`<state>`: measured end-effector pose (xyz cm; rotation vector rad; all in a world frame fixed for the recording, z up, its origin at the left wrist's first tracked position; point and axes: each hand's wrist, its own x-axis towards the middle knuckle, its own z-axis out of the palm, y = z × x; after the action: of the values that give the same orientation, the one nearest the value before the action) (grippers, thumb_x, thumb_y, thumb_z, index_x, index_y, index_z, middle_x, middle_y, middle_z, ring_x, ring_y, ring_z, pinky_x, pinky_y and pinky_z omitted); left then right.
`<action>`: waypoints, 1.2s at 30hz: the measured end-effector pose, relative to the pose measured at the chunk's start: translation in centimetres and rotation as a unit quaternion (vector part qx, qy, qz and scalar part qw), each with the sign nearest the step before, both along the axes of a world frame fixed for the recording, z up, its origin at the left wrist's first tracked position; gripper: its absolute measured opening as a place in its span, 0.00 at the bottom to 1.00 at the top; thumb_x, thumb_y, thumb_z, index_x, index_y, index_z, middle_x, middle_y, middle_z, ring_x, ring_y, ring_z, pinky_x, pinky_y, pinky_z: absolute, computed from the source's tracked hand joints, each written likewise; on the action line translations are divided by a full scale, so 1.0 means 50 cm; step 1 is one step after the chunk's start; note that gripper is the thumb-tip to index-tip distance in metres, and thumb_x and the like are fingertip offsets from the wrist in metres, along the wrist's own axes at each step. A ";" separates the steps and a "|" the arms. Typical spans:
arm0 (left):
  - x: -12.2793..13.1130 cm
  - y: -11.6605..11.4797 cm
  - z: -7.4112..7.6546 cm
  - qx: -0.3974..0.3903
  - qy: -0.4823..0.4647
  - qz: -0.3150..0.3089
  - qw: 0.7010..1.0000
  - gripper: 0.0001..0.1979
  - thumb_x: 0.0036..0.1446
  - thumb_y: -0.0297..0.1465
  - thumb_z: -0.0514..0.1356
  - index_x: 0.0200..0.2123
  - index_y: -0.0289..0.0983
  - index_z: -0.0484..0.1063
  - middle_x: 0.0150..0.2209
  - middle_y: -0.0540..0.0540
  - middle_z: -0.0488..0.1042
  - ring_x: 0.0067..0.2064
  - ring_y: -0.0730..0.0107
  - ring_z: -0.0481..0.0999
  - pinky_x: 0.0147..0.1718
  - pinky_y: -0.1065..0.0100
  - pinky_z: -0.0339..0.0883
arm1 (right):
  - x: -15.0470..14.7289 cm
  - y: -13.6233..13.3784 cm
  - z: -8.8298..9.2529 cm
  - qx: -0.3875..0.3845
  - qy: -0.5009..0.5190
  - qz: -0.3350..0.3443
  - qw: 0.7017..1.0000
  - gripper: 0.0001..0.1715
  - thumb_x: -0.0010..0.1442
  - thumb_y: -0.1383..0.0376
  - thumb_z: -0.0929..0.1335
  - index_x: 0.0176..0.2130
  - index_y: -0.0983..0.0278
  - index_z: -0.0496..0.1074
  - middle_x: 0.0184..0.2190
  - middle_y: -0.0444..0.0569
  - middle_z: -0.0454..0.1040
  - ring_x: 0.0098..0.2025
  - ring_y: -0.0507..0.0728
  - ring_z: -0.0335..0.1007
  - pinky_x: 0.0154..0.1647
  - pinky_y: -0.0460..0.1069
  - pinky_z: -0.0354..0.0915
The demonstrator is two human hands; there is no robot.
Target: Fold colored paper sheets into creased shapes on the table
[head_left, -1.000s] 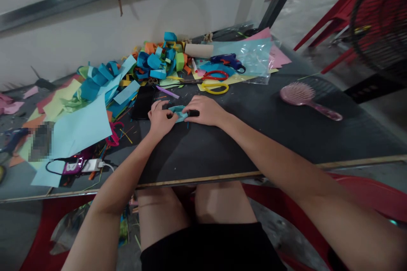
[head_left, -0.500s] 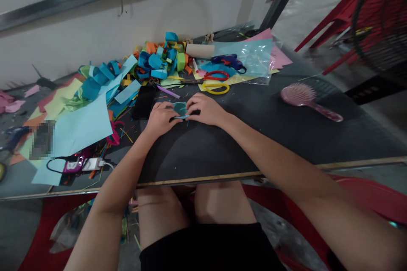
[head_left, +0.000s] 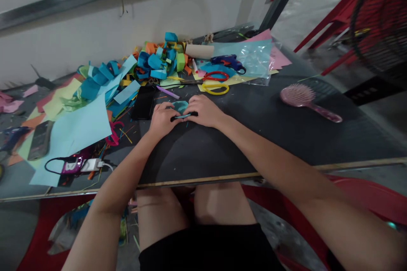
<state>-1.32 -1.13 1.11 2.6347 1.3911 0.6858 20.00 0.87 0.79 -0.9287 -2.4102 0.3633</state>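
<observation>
Currently, your left hand and right hand pinch a small, bent light-blue paper piece between them, its shaping seemingly unfinished. Beyond your left hand, a heap of multicoloured curled-paper loops looks already formed.

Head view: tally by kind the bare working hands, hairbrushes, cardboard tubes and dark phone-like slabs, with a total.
Bare hands: 2, left hand and right hand, both holding the light-blue paper piece
Pink oval hairbrush: 1
Beige cardboard tube: 1
Dark phone-like slabs: 2, black glossy slab and dark grey slab
Total: 6
</observation>
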 end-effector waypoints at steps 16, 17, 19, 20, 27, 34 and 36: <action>-0.008 -0.002 0.012 -0.007 0.002 -0.030 1.000 0.14 0.54 0.43 0.68 0.41 0.44 0.78 0.43 0.46 0.78 0.54 0.55 0.70 0.54 0.53 0.56 | 0.022 0.015 -0.014 -0.005 0.017 0.005 1.000 0.09 0.57 0.57 0.73 0.38 0.58 0.80 0.37 0.49 0.78 0.46 0.62 0.69 0.52 0.59 0.56; -0.012 -0.002 0.013 0.003 -0.012 -0.022 1.000 0.20 0.52 0.45 0.69 0.46 0.44 0.77 0.48 0.45 0.77 0.57 0.54 0.68 0.56 0.53 0.55 | 0.024 0.016 -0.016 0.000 0.032 0.010 0.999 0.14 0.56 0.55 0.74 0.41 0.58 0.79 0.40 0.50 0.78 0.48 0.63 0.68 0.52 0.60 0.57; -0.016 -0.001 0.015 0.022 -0.037 0.015 0.999 0.33 0.46 0.49 0.70 0.54 0.43 0.71 0.56 0.42 0.73 0.61 0.49 0.64 0.58 0.52 0.55 | 0.025 0.019 -0.016 0.015 0.066 0.020 0.997 0.27 0.52 0.51 0.75 0.50 0.58 0.76 0.48 0.52 0.77 0.51 0.65 0.67 0.54 0.60 0.57; -0.017 -0.001 0.015 0.025 -0.044 0.035 0.998 0.38 0.44 0.51 0.71 0.57 0.42 0.69 0.58 0.40 0.71 0.62 0.47 0.63 0.58 0.52 0.55 | 0.024 0.020 -0.014 0.022 0.079 0.023 0.996 0.34 0.51 0.49 0.76 0.53 0.59 0.74 0.51 0.54 0.75 0.53 0.66 0.67 0.55 0.61 0.57; -0.014 0.001 0.006 0.032 -0.055 0.010 0.998 0.43 0.45 0.53 0.69 0.60 0.39 0.63 0.60 0.36 0.67 0.62 0.48 0.64 0.60 0.51 0.58 | 0.024 0.016 -0.006 0.050 0.107 0.027 0.993 0.29 0.56 0.49 0.73 0.53 0.58 0.74 0.53 0.53 0.74 0.55 0.65 0.67 0.57 0.61 0.58; -0.001 -0.005 0.002 0.013 0.005 0.006 1.000 0.21 0.55 0.39 0.67 0.50 0.38 0.70 0.50 0.40 0.76 0.56 0.53 0.71 0.54 0.54 0.65 | 0.022 0.016 -0.019 0.041 0.060 0.023 0.997 0.08 0.63 0.58 0.69 0.38 0.55 0.80 0.39 0.45 0.81 0.46 0.61 0.70 0.51 0.58 0.61; 0.001 -0.003 0.000 0.025 -0.004 0.013 1.000 0.21 0.55 0.38 0.67 0.50 0.37 0.70 0.50 0.39 0.75 0.56 0.53 0.71 0.56 0.53 0.64 | 0.020 0.015 -0.017 0.049 0.058 0.022 0.997 0.09 0.63 0.58 0.69 0.40 0.55 0.80 0.40 0.46 0.81 0.47 0.61 0.70 0.51 0.57 0.61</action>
<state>-1.26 -1.26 1.12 2.6526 1.4261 0.7422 20.98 1.60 -0.06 -0.7909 -2.3237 0.3022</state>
